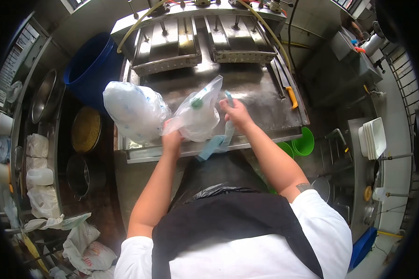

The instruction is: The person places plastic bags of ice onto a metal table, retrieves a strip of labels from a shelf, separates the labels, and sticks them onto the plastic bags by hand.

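Over the front edge of the metal work table [246, 97], my left hand [172, 136] is closed on the lower side of a clear plastic bag [198, 116] with a green mark. To its right, my right hand [235, 111] pinches a bluish translucent strip [229, 128]. The strip hangs down past the table edge, and its wider blue end [211, 148] lies in front of my apron. A large full white plastic bag [137, 109] with blue print rests on the table left of my left hand, close beside the clear bag.
Two metal press trays [166, 63] stand at the table's back. A knife with a yellow handle [292, 96] lies at the right edge. A blue barrel [91, 63] stands left, green buckets [303, 142] right below the table, and white trays [373, 138] on the right counter.
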The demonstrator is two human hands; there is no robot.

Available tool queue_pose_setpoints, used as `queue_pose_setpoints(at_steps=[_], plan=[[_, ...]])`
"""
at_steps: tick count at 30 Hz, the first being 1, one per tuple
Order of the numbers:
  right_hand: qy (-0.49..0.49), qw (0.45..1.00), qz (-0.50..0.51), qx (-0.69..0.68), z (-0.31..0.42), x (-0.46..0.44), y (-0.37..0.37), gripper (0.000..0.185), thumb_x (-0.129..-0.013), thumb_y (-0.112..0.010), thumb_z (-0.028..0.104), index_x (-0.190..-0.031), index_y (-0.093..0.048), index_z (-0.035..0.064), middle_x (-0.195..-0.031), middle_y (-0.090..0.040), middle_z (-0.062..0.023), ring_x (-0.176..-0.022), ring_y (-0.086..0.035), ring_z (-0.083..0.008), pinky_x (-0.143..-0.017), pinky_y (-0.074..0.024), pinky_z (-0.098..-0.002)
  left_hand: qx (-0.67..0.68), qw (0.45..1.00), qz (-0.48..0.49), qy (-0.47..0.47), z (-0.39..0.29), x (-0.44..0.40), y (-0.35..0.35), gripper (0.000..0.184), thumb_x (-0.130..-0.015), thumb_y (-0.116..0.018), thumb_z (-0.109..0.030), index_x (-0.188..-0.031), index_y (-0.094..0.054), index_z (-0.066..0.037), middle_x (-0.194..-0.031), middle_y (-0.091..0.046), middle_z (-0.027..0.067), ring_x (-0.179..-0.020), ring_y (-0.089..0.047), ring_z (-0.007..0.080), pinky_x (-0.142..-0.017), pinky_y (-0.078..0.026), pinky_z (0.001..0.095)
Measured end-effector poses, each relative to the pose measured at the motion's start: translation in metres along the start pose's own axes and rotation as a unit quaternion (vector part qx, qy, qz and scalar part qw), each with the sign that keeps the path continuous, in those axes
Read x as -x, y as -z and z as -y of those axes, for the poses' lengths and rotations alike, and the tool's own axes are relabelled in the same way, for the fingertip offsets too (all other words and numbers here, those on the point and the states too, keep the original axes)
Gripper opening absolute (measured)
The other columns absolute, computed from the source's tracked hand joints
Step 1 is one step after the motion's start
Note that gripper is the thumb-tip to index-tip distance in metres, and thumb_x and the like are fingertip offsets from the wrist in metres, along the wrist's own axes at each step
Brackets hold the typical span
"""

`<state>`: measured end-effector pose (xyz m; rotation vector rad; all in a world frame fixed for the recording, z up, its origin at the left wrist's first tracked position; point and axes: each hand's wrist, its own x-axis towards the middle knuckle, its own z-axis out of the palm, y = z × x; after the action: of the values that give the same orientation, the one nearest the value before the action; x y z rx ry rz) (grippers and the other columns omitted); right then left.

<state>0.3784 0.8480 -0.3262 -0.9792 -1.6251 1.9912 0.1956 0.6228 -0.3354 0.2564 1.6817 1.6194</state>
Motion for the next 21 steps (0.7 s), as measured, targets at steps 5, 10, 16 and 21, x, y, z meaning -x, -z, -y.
queue_pose_setpoints(at_steps=[5, 10, 16, 21], plan=[[0.186, 0.978, 0.084, 0.053, 0.056, 0.023, 0.001, 0.071, -0.089, -0.087, 0.046, -0.145, -0.060, 0.0101, -0.127, -0.066, -0.0035, -0.114, -0.061, -0.0147, -0.097, -0.0527, -0.0343, 0.061, 0.970, 0.061, -0.229, 0.010, 0.029, 0.017, 0.065, -0.097, -0.066, -0.031, -0.154, -0.046, -0.007, -0.135, -0.066, 0.0124, -0.129, -0.060, 0.0326, -0.111, -0.045, 0.0451], [0.089, 0.965, 0.195, 0.150, 0.027, -0.005, -0.007, 0.075, -0.086, -0.082, 0.059, -0.137, -0.061, 0.0073, -0.116, -0.067, -0.0018, -0.102, -0.060, -0.0151, -0.089, -0.0525, -0.0361, -0.405, 0.852, 0.167, -0.288, -0.044, 0.053, -0.023, 0.111, -0.078, -0.086, -0.061, -0.159, -0.039, -0.001, -0.158, -0.045, 0.0251, -0.147, -0.041, 0.0447, -0.123, -0.032, 0.0527], [0.081, 0.981, 0.165, 0.054, -0.043, -0.003, -0.016, 0.069, -0.089, -0.078, 0.067, -0.119, -0.064, 0.0064, -0.089, -0.063, -0.0013, -0.077, -0.059, -0.0140, -0.070, -0.0490, -0.0309, -0.395, 0.859, 0.008, -0.326, 0.003, 0.023, -0.023, 0.134, -0.074, -0.085, -0.071, -0.162, -0.021, 0.006, -0.155, -0.041, 0.0333, -0.144, -0.041, 0.0513, -0.121, -0.033, 0.0560], [0.078, 0.980, 0.160, 0.087, -0.034, 0.017, -0.032, 0.074, -0.088, -0.078, 0.069, -0.123, -0.062, 0.0054, -0.087, -0.062, -0.0001, -0.073, -0.057, -0.0115, -0.066, -0.0456, -0.0282, -0.405, 0.848, 0.046, -0.339, 0.017, 0.012, 0.002, 0.127, -0.076, -0.085, -0.066, -0.165, -0.021, -0.002, -0.155, -0.043, 0.0287, -0.144, -0.041, 0.0509, -0.120, -0.034, 0.0547]])
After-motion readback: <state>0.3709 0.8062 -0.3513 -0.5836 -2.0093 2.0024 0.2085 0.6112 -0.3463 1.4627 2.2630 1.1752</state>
